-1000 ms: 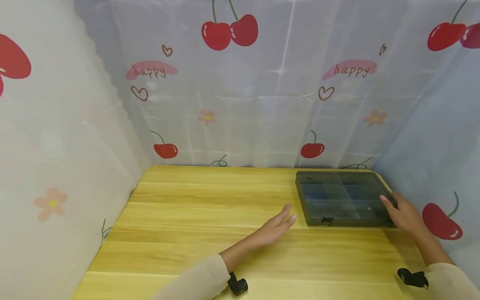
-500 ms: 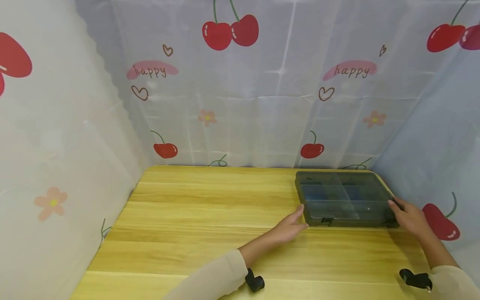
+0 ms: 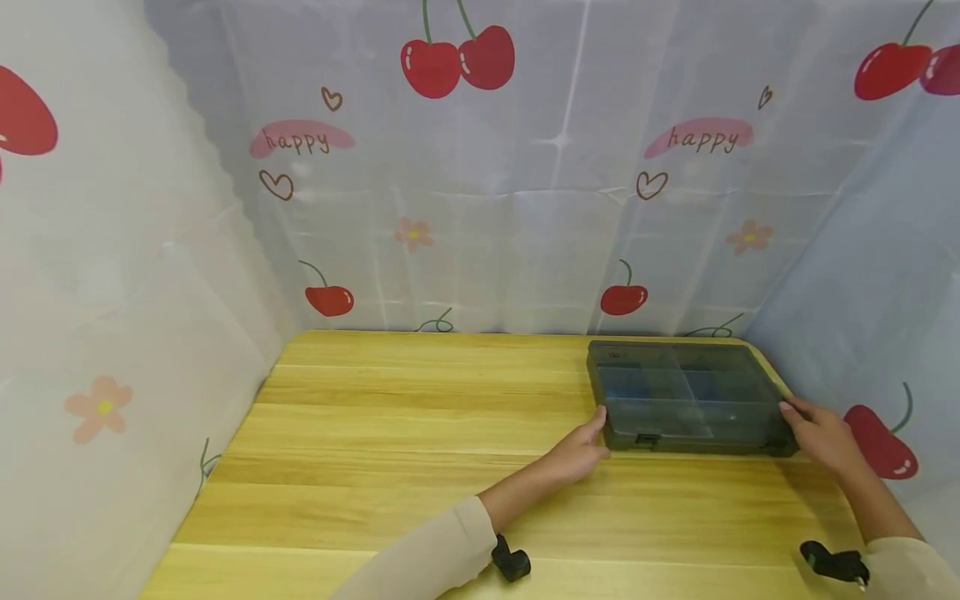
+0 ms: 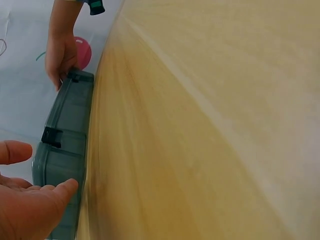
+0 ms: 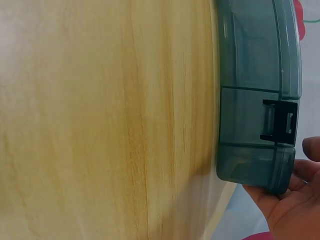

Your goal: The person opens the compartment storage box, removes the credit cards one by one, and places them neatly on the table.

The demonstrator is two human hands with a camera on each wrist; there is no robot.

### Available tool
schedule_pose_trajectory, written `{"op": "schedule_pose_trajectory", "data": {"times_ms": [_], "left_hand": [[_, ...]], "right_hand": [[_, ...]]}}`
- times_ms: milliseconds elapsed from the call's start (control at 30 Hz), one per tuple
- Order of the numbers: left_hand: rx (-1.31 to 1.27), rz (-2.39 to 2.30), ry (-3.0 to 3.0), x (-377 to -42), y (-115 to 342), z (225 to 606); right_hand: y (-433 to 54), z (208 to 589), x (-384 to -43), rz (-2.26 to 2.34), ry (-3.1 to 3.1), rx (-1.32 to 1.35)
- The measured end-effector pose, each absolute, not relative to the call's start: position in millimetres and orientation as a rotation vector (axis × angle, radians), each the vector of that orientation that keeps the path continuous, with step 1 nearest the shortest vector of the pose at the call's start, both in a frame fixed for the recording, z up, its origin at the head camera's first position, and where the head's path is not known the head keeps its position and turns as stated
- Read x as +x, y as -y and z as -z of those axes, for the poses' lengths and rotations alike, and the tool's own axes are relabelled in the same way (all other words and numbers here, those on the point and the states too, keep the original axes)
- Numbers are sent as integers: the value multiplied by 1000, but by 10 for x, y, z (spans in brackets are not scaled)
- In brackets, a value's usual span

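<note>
A flat, see-through dark grey storage box (image 3: 693, 421) with a shut lid and inner dividers lies at the back right of the wooden table. Dark blue shapes show through its lid. My left hand (image 3: 573, 454) holds the box's left front corner, thumb up along the side. At the opposite end, my right hand (image 3: 825, 437) grips the right front corner with its thumb near the lid edge. In the right wrist view, a black latch (image 5: 281, 121) on the front is fastened, and the fingers of the right hand (image 5: 295, 205) reach around the box's end.
The table (image 3: 420, 417) has a yellow wood grain. A curtain (image 3: 487, 208) printed with cherries hangs behind it and along both sides, close to the box at the right. Black devices (image 3: 834, 562) are worn on both wrists.
My left hand has come rightward to the box's left corner. The right hand has shifted slightly to the right on its end. The box has moved a little to the left.
</note>
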State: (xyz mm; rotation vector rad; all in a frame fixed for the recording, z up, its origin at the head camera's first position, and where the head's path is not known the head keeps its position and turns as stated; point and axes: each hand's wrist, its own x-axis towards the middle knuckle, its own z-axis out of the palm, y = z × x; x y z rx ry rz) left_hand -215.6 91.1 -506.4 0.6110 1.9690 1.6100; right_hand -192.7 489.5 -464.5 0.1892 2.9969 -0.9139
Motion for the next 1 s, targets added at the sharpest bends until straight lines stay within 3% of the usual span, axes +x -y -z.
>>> {"op": "schedule_pose_trajectory", "data": {"times_ms": [1000], "left_hand": [[586,-1668,-1885,-1910,-128,5017]], "right_hand": [[-4260,4710,-1711,993,-2987,40]]}}
